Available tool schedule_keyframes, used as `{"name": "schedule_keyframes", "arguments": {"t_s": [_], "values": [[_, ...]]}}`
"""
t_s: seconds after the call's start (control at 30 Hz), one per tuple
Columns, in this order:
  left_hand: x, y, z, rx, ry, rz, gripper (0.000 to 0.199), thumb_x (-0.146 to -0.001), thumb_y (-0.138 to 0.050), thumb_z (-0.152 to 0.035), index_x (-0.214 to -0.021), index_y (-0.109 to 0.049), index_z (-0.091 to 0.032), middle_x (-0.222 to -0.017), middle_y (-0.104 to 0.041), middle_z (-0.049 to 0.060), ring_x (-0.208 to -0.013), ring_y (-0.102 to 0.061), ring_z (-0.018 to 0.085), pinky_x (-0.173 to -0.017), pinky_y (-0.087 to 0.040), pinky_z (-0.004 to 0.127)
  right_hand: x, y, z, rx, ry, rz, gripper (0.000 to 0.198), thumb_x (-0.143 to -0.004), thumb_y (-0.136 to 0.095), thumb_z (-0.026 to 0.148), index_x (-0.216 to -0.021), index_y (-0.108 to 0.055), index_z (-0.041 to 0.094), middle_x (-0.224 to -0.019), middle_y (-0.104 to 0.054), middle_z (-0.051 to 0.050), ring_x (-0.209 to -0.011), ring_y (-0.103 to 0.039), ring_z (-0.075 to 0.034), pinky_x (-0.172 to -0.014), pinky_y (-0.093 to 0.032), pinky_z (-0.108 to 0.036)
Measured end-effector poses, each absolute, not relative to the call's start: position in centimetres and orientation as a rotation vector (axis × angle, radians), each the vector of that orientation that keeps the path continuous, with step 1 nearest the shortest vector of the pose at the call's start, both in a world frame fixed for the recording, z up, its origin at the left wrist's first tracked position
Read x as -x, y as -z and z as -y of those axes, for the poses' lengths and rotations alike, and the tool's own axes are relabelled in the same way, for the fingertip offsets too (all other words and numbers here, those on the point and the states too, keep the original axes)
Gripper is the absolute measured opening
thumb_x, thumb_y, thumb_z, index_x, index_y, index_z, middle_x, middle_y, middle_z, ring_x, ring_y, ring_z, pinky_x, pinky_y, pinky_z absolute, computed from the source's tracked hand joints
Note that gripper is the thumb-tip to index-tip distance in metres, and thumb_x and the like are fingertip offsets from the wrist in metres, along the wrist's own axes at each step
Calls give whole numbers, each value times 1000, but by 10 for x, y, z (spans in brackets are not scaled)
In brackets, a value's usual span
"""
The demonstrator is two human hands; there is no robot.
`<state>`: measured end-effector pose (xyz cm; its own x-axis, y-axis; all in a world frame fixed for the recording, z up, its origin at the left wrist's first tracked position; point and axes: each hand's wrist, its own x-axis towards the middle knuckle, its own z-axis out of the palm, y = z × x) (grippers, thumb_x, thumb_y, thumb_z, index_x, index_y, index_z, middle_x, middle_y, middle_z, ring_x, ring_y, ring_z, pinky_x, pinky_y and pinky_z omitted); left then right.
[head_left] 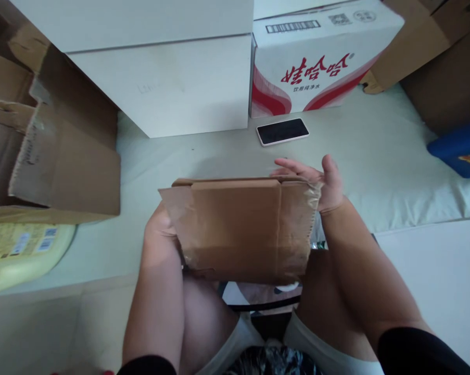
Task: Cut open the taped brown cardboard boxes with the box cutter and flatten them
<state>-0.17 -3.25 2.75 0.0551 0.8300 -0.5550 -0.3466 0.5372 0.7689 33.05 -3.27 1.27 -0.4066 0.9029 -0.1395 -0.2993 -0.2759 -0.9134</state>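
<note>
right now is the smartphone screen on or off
Off, it seems: the smartphone screen faces up, showing only black.

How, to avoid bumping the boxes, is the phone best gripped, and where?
Probably by the right short end of the phone, reached from the right: it lies flat, far edge close to the red-and-white box, left end toward the large white box.

Light dim, soft, slightly cool. Weak glare on clear tape [313,196] at right edge of cardboard [237,229]. Soft shadow on pale sheet [367,156] just beyond it. Right hand [330,186] somewhat blurred. Wide-lens stretching toward picture borders; red lettering [315,69] readable.
</note>
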Motion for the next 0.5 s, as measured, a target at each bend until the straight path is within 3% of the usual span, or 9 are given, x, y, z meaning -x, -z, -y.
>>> {"name": "schedule_keyframes", "arguments": {"t_s": [0.17, 0.33, 0.43, 0.5], "values": [[-1, -28, 32, -561, -949, -1259, 36, -43, -93, -20, -74, -76, -13, -66, -76, 6, -54, -70, 23, -50, -59, 32, -334, -6, 33, 834, -1773, 1156, 77, -76, -59, 90, -123, -72, 30, -118, -78, -6, -108, -74, -28, -91, -59, -43], [5, -13, 24, -565, -968, -1241, 30, -64, -87, -31, -87, -76, -15, -78, -79, 7, -65, -74, 22, -64, -64, 34, -317, -11, 34, 1036, -1658, 1115, 51, -67, -92, 56, -105, -74, 27, -97, -79, -1, -92, -75, -21, -87, -59, -34], [8, -9, 23, -531, -966, -1153, 36, -80, -75, -51, -92, -77, -17, -87, -80, 10, -77, -78, 27, -70, -65, 39, -308, -14, 32, 1134, -1536, 1021, 46, -67, -90, 56, -96, -72, 25, -90, -79, -3, -89, -76, -24, -84, -61, -37], [8, -8, 26, -597, -931, -1082, 45, -77, -80, -57, -98, -77, -18, -91, -80, 11, -87, -79, 32, -73, -66, 43, -306, -16, 31, 1184, -1434, 958, 47, -66, -89, 59, -94, -71, 26, -90, -79, -3, -88, -76, -26, -80, -62, -39]]}}
